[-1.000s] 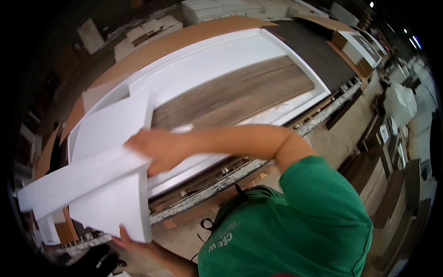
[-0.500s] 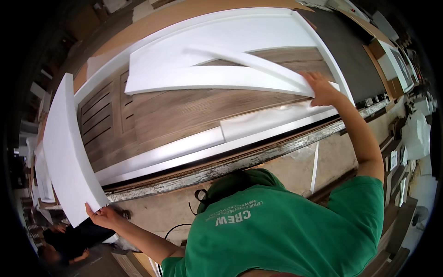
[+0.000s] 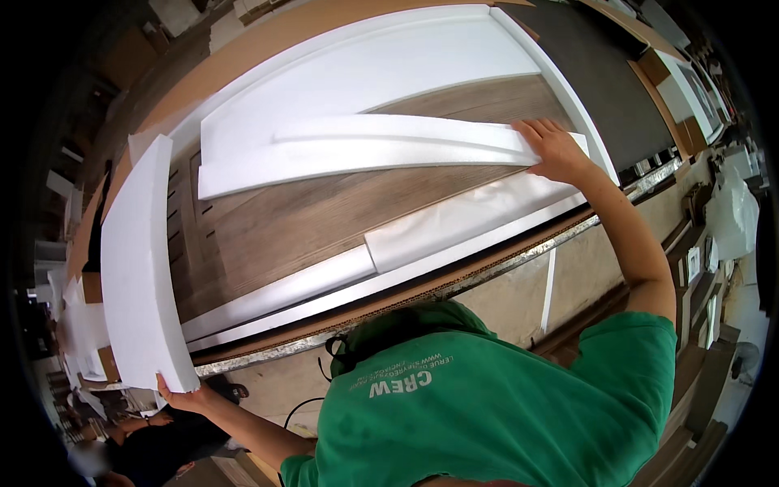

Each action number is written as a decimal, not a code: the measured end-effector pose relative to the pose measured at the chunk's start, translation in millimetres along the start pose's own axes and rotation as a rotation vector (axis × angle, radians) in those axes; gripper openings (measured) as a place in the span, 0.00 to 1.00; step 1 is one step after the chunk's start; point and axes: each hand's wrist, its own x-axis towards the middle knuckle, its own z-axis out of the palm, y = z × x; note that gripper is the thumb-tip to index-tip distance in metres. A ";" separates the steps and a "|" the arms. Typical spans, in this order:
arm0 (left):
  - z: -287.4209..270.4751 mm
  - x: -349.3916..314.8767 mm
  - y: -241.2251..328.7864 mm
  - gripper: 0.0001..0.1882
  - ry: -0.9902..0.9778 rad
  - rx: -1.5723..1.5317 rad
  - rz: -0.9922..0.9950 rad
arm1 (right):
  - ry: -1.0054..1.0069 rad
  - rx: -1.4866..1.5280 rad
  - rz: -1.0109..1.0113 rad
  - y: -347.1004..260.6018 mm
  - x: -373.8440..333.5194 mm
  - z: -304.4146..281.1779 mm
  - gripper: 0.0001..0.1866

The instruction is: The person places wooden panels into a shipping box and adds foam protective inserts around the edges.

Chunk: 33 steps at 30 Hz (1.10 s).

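In a cluttered workshop, we lean over a dark worktop (image 3: 596,89) and handle pieces of white packing around a long wood-grained panel (image 3: 292,215). Our left grip (image 3: 180,392) pinches the near end of a broad white slab (image 3: 138,268), the thumb on its face and the other fingers mostly hidden behind it. The slab stretches away from us across the panel's left end, covering part of some dark slots; whether it rests on anything, we cannot tell.

Our right grip (image 3: 560,154) lies over the right end of a long white strip (image 3: 365,142), its fingers close together at the far side and the thumb at the near edge. We touch the strip there, but cannot tell whether we pinch it or only press. The strip runs lengthwise above the panel, its left part overlapping a wide white sheet (image 3: 365,81) on the far side.

Around the panel rises a white rim (image 3: 566,104), with brown cardboard (image 3: 280,36) beyond it. Two white pads lie end to end along the side nearest us, the right pad (image 3: 471,215) looking wrinkled and the left pad (image 3: 292,284) smoother. We wear a green T-shirt (image 3: 503,406); at lower left, a person in dark clothes (image 3: 166,446) is partly in view, and brown boards (image 3: 698,308) lie stacked at right.
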 end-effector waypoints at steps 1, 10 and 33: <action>0.8 2.5 -0.5 0.14 -0.014 -0.003 0.019 | -0.020 0.097 0.029 0.5 -4.7 -1.1 0.39; 27.9 -2.9 -0.3 0.15 0.169 -0.007 0.070 | -0.250 0.045 0.016 -6.1 -30.2 -30.6 0.39; 131.5 -58.5 -99.1 0.30 -0.060 0.483 -0.762 | -0.372 0.222 0.274 52.9 -30.9 -11.7 0.20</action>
